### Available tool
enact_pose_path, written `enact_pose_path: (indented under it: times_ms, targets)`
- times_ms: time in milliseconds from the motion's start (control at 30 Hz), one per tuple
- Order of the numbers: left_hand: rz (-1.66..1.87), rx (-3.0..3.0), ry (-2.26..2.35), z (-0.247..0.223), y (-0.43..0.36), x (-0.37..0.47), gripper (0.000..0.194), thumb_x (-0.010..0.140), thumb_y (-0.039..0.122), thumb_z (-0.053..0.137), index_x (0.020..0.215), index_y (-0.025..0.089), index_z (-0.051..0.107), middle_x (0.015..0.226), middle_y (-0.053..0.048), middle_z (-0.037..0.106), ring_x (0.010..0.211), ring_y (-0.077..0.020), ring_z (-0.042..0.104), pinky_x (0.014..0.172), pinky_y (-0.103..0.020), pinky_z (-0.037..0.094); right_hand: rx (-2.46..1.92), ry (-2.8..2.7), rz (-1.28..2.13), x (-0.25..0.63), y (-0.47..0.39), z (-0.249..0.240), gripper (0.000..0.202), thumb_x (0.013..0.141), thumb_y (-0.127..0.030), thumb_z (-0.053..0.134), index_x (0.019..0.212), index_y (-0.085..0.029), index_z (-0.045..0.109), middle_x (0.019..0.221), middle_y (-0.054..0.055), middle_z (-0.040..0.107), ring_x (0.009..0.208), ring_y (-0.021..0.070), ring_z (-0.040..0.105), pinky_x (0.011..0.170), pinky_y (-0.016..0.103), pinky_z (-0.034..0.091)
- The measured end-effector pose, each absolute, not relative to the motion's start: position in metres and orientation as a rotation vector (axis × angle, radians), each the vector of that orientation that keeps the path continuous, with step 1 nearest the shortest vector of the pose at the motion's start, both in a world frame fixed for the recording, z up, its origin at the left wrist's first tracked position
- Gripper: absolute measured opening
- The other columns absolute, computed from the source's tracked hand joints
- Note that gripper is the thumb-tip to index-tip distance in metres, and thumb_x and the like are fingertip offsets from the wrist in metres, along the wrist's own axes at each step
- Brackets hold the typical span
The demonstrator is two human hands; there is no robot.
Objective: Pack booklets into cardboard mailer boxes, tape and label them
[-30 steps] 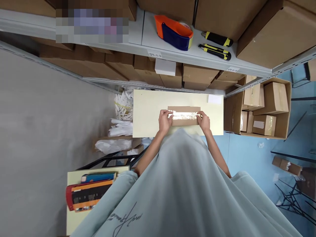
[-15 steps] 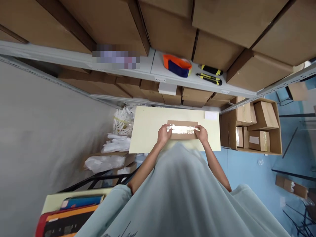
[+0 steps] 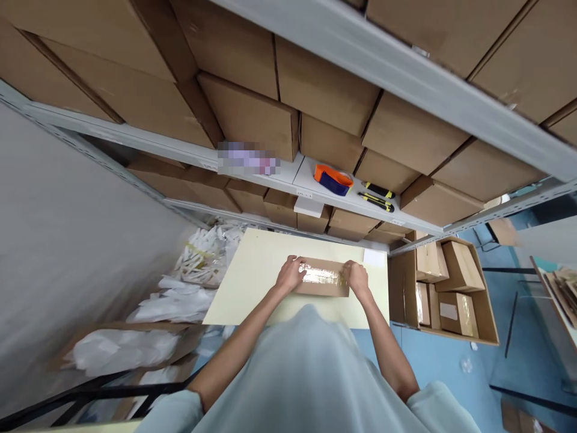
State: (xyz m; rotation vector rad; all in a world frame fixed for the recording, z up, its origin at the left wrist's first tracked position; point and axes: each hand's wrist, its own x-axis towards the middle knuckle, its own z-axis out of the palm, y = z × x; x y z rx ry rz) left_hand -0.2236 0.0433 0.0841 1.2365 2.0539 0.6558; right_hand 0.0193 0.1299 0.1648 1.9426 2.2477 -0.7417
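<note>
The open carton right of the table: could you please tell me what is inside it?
The open carton holds several smaller boxes, one bearing a white label. The carton's bottom and anything beneath those boxes are covered.

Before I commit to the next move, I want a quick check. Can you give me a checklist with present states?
1. Left hand at the box's left end: ok.
2. Right hand at its right end: ok.
3. Box resting on the pale tabletop: ok.
4. Shiny tape running lengthwise on top: ok.
5. Tape ends stuck down: cannot tell, fingers hide them.
6. Tabletop free of other items: not ok, a white rectangular piece lies near the far right corner.
</note>
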Motion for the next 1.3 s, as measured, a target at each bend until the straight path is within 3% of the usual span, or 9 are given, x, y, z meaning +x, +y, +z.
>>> enact_pose_path:
  times_ms: [133,233,433,667,767,833,933,1000,1300]
  targets:
    - [0.981,1.415,1.991,0.151,0.114,-0.235,0.023,0.097,0.017,0.072,0.116,0.022,0.083,0.132,-0.015,0.084,0.128,-0.0369,0.08,0.118,-0.049,0.062,1.74,2.845,-0.455,-0.04,0.2,0.244,0.034,0.116,-0.034,0.05,0.13,-0.02,0.078,0.137,0.019,0.081,0.126,0.038,0.077,0.11,0.049,0.059]
    - [1.234,1.445,1.946,0.222,0.174,-0.24,0.025,0.104,0.018,0.065,0.12,0.024,0.083,0.117,-0.011,0.088,0.112,-0.0335,0.084,0.105,-0.044,0.066,1.637,3.025,-0.219,-0.1,0.255,0.298,0.04,0.112,-0.023,0.05,0.144,-0.008,0.069,0.147,0.027,0.074,0.14,0.0402,0.069,0.126,0.054,0.05]
    - [1.658,1.302,1.894,0.3,0.208,-0.234,0.013,0.102,0.018,0.068,0.105,0.023,0.081,0.111,-0.008,0.088,0.104,-0.0283,0.084,0.102,-0.04,0.065,1.664,2.686,-0.349,-0.167,0.298,0.318,0.041,0.111,-0.019,0.05,0.148,-0.006,0.062,0.151,0.03,0.073,0.145,0.0362,0.069,0.128,0.053,0.05]
    - [1.63,1.118,1.868,0.256,0.158,-0.229,0.012,0.094,0.015,0.07,0.093,0.023,0.081,0.104,-0.007,0.089,0.099,-0.0277,0.085,0.101,-0.042,0.067,1.703,2.638,-0.377,-0.162,0.302,0.3,0.05,0.103,-0.009,0.054,0.153,-0.002,0.056,0.148,0.034,0.073,0.144,0.039,0.072,0.128,0.055,0.05]
    - [1.659,1.049,1.831,0.225,0.126,-0.232,0.019,0.096,0.013,0.064,0.099,0.022,0.081,0.109,-0.007,0.088,0.098,-0.0246,0.084,0.101,-0.04,0.068,1.757,2.776,-0.645,-0.147,0.282,0.284,0.045,0.11,-0.023,0.05,0.152,-0.009,0.055,0.146,0.027,0.075,0.138,0.0348,0.073,0.124,0.051,0.054]
    - [1.721,1.019,1.767,0.207,0.1,-0.232,0.018,0.099,0.016,0.065,0.107,0.022,0.08,0.114,-0.008,0.087,0.101,-0.0227,0.084,0.1,-0.038,0.069,1.719,2.903,-1.131,-0.131,0.249,0.266,0.041,0.111,-0.039,0.051,0.142,-0.014,0.06,0.141,0.022,0.078,0.131,0.0312,0.074,0.12,0.048,0.057]
    - [1.798,1.017,1.681,0.19,0.055,-0.226,0.019,0.102,0.03,0.073,0.119,0.021,0.077,0.118,-0.008,0.084,0.102,-0.0206,0.083,0.099,-0.035,0.069,1.458,2.836,-1.915,-0.105,0.177,0.238,0.057,0.104,-0.067,0.064,0.133,-0.018,0.065,0.136,0.017,0.08,0.126,0.0292,0.075,0.118,0.045,0.059]
    - [1.813,1.041,1.677,0.187,0.026,-0.219,0.023,0.103,0.036,0.077,0.121,0.022,0.077,0.115,-0.007,0.083,0.099,-0.0195,0.081,0.098,-0.035,0.069,1.417,2.706,-2.173,-0.092,0.13,0.227,0.069,0.098,-0.078,0.07,0.136,-0.021,0.066,0.136,0.015,0.08,0.128,0.0287,0.074,0.12,0.044,0.058]
    - [1.699,1.072,1.737,0.195,-0.054,-0.206,0.017,0.105,0.042,0.078,0.111,0.026,0.079,0.108,-0.005,0.079,0.1,-0.0212,0.077,0.093,-0.036,0.069,1.438,2.567,-2.251,-0.071,0.036,0.224,0.073,0.102,-0.085,0.068,0.148,-0.028,0.068,0.136,0.01,0.079,0.134,0.0276,0.072,0.124,0.044,0.058]
